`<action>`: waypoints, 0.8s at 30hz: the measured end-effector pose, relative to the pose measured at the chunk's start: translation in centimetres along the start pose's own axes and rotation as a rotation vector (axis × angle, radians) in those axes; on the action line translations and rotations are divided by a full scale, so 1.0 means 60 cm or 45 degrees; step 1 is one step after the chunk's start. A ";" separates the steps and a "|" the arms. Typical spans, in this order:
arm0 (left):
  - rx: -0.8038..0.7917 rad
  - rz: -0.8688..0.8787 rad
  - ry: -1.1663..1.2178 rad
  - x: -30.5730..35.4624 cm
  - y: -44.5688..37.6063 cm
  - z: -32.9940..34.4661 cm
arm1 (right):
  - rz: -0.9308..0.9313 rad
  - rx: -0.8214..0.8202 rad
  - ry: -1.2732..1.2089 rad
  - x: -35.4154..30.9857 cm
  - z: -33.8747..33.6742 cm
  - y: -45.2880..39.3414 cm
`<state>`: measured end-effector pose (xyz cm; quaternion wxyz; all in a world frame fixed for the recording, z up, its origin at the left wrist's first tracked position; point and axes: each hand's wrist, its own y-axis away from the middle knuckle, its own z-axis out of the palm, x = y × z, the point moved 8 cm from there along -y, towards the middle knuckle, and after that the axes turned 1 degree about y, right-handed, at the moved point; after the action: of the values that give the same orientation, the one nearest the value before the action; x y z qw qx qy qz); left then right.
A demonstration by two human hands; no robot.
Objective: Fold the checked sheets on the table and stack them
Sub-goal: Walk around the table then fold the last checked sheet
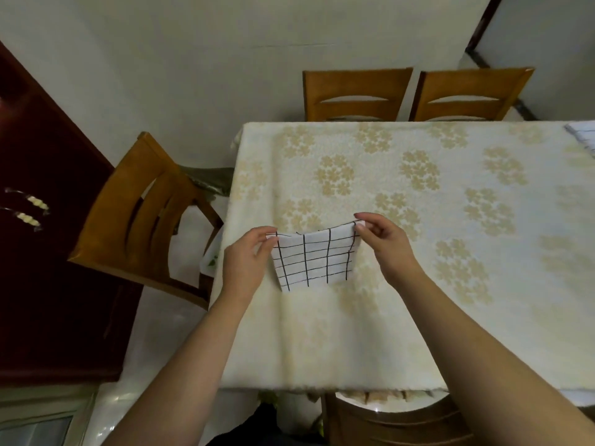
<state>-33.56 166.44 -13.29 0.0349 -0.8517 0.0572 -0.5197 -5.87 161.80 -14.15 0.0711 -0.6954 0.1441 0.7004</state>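
The fingers of the left hand (pixel 246 257) pinched the left top corner of the checked sheet (pixel 314 257), and the fingers of the right hand (pixel 384 244) pinched the right top corner. The sheet, already folded small, hung between them just above the table (pixel 418 194), near its front left part. Its top edge sagged a little, so I judged the layers could slip apart if one pinch loosened. A second sheet (pixel 584 133) lay at the table's far right edge.
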 end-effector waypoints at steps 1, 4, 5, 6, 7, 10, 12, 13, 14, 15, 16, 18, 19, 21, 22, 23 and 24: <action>-0.003 0.051 -0.050 0.013 -0.007 0.000 | -0.025 0.006 0.027 -0.010 -0.007 -0.002; 0.021 0.176 -0.107 0.049 -0.024 -0.004 | -0.106 0.036 0.169 -0.043 -0.023 -0.005; 0.040 0.207 -0.103 0.059 -0.029 -0.008 | -0.157 0.071 0.259 -0.055 -0.029 -0.003; 0.063 0.245 -0.089 0.069 -0.032 -0.012 | -0.219 0.109 0.353 -0.069 -0.035 0.000; 0.091 0.298 -0.071 0.077 -0.033 -0.016 | -0.281 0.148 0.434 -0.082 -0.038 0.007; 0.154 0.504 -0.048 0.088 -0.023 -0.024 | -0.438 0.250 0.621 -0.099 -0.046 0.035; 0.150 0.622 -0.081 0.082 -0.008 -0.023 | -0.495 0.307 0.732 -0.086 -0.048 0.060; 0.135 0.673 -0.086 0.075 0.002 -0.021 | -0.507 0.335 0.788 -0.075 -0.049 0.074; 0.111 0.711 -0.091 0.065 0.012 -0.019 | -0.513 0.359 0.844 -0.061 -0.049 0.090; 0.078 0.726 -0.109 0.050 0.023 -0.016 | -0.526 0.367 0.896 -0.044 -0.049 0.106; 0.044 0.721 -0.142 0.032 0.034 -0.013 | -0.542 0.352 0.936 -0.025 -0.047 0.122; -0.031 0.653 -0.214 -0.013 0.058 -0.005 | -0.556 0.270 1.005 0.023 -0.040 0.155; -0.079 0.598 -0.233 -0.040 0.074 -0.001 | -0.549 0.227 1.036 0.050 -0.037 0.172; -0.179 0.520 -0.248 -0.087 0.110 0.008 | -0.511 0.151 1.073 0.103 -0.031 0.203; -0.222 0.499 -0.249 -0.106 0.128 0.012 | -0.482 0.111 1.084 0.128 -0.027 0.215; -0.258 0.479 -0.247 -0.123 0.144 0.015 | -0.448 0.059 1.095 0.149 -0.021 0.226; -0.291 0.463 -0.252 -0.138 0.158 0.019 | -0.413 -0.006 1.104 0.169 -0.015 0.233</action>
<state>-36.90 158.13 -22.25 0.0366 -0.8726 0.2644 -0.4090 -9.45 147.24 -22.77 0.1114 -0.9379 0.0485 0.3250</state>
